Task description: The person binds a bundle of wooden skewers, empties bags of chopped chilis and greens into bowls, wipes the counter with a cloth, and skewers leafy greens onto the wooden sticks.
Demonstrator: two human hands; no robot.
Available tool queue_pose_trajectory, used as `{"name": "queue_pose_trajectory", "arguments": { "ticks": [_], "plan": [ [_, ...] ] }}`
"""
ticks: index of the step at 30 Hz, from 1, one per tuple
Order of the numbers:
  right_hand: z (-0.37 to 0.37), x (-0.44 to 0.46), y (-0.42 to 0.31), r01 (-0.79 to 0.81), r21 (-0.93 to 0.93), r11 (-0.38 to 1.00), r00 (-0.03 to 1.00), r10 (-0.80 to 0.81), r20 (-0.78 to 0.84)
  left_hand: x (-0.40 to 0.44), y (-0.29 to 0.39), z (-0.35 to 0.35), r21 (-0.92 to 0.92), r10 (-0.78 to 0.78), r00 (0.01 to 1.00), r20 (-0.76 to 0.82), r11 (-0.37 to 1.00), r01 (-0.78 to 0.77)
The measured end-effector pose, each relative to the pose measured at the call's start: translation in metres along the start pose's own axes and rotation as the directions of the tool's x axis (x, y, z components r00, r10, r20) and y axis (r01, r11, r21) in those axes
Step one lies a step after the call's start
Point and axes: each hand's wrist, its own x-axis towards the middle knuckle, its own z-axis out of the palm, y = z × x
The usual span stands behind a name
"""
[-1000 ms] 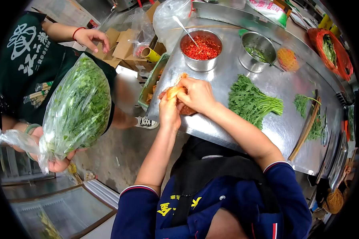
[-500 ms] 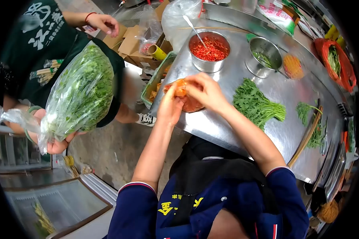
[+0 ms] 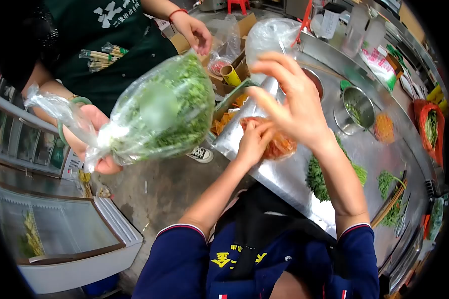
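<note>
Gripping left hand [image 3: 255, 141]: fingers closed on the top of the orange-red food bag [image 3: 280, 145], at its side toward the co-worker
Orange-red food bag: at the near left edge of the metal counter [image 3: 295, 182], its contents showing through clear plastic
Raised right hand [image 3: 295, 102]: wide, fingers spread and holding nothing, in the air above the counter
Leafy bunch [image 3: 318, 175]: on the counter, partly hidden by the right forearm
Pots: one metal pot [image 3: 315, 82] mostly hidden behind the right hand; an open pot [image 3: 354, 110] farther right, with chopped greens inside
Yellow-orange packet [image 3: 384, 128]: just beside the open pot
Sticks [image 3: 390, 203]: lying by loose green sprigs [image 3: 385, 183] on the right of the counter
Co-worker [image 3: 117, 70]: in a dark green apron, one hand [image 3: 102, 144] under the tied neck of a clear bag of greens [image 3: 167, 107], the other [image 3: 193, 34] empty
</note>
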Motion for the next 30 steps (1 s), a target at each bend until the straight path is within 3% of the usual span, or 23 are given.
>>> {"name": "queue_pose_trajectory", "arguments": {
  "ticks": [1, 3, 4, 6, 8, 10, 11, 13, 14, 16, 17, 19, 20, 21, 22, 23, 25, 26, 30],
  "plan": [
    [0.006, 0.023, -0.028, 0.202, 0.178, 0.963, 0.979, -0.197, -0.047, -0.003, 0.01, -0.004, 0.052, 0.016, 1.0, 0.006, 0.998, -0.017],
    [0.034, 0.041, -0.079, 0.356, 0.333, 0.873, 0.92, -0.39, 0.04, -0.004, 0.031, -0.013, 0.161, -0.012, 1.0, -0.023, 0.987, 0.015],
    [0.05, 0.047, -0.091, 0.396, 0.313, 0.863, 0.9, -0.432, 0.052, -0.002, 0.042, -0.017, 0.214, -0.056, 0.997, -0.058, 0.975, 0.067],
    [0.065, 0.05, -0.103, 0.44, 0.301, 0.846, 0.862, -0.492, 0.125, 0.002, 0.058, -0.035, -0.067, -0.234, 0.963, -0.13, 0.972, 0.227],
    [0.058, 0.047, -0.099, 0.413, 0.261, 0.872, 0.845, -0.474, 0.246, -0.009, 0.062, -0.06, -0.495, -0.254, 0.967, -0.031, 0.844, 0.206],
    [0.041, 0.041, -0.093, 0.336, 0.266, 0.904, 0.921, -0.375, 0.11, -0.027, 0.036, -0.083, -0.642, -0.177, 0.975, 0.131, 0.735, 0.219],
    [0.026, 0.038, -0.085, 0.277, 0.216, 0.936, 0.954, -0.295, 0.056, -0.032, 0.048, -0.077, -0.521, -0.132, 0.986, 0.097, 0.838, 0.164],
    [0.0, 0.029, -0.071, 0.157, 0.241, 0.958, 0.954, -0.084, -0.289, -0.044, 0.072, -0.063, -0.232, -0.042, 0.999, 0.029, 0.972, 0.047],
    [-0.039, 0.021, -0.063, 0.034, 0.229, 0.973, 0.993, -0.006, -0.12, -0.048, 0.069, -0.071, -0.511, -0.187, 0.982, 0.022, 0.842, 0.172],
    [-0.091, -0.009, -0.051, -0.092, 0.224, 0.97, 0.974, 0.134, -0.181, -0.033, 0.08, -0.06, -0.655, -0.242, 0.968, -0.071, 0.743, 0.138],
    [-0.115, -0.029, -0.047, -0.158, 0.232, 0.96, 0.956, 0.207, -0.209, -0.025, 0.094, -0.044, -0.56, -0.123, 0.979, -0.165, 0.829, 0.01],
    [-0.168, -0.072, -0.048, -0.329, 0.1, 0.939, 0.911, 0.343, -0.227, -0.015, 0.136, -0.026, -0.589, 0.058, 0.988, 0.143, 0.808, 0.037],
    [-0.189, -0.088, -0.043, -0.423, 0.023, 0.906, 0.882, 0.417, -0.22, -0.008, 0.165, -0.012, -0.535, 0.021, 0.982, 0.186, 0.841, 0.083],
    [-0.207, -0.112, -0.032, -0.504, -0.058, 0.862, 0.85, 0.483, -0.211, 0.0, 0.17, 0.013, -0.571, 0.168, 0.966, 0.199, 0.821, -0.025],
    [-0.225, -0.138, -0.023, -0.608, -0.03, 0.793, 0.782, 0.592, -0.196, -0.001, 0.195, 0.032, -0.586, 0.148, 0.922, 0.357, 0.805, 0.097],
    [-0.24, -0.164, -0.017, -0.702, -0.004, 0.712, 0.701, 0.691, -0.177, 0.001, 0.198, 0.063, -0.592, 0.257, 0.913, 0.316, 0.806, -0.022],
    [-0.261, -0.217, -0.002, -0.812, 0.162, 0.56, 0.545, 0.828, -0.13, -0.002, 0.217, 0.122, -0.643, 0.378, 0.813, 0.443, 0.766, -0.006],
    [-0.27, -0.239, 0.006, -0.829, 0.163, 0.534, 0.516, 0.845, -0.144, -0.002, 0.223, 0.152, -0.602, 0.517, 0.747, 0.418, 0.774, -0.199],
    [-0.292, -0.301, 0.019, -0.867, 0.174, 0.467, 0.441, 0.882, -0.168, -0.02, 0.238, 0.231, -0.506, 0.625, 0.618, 0.477, 0.77, -0.388]
  ]
}}
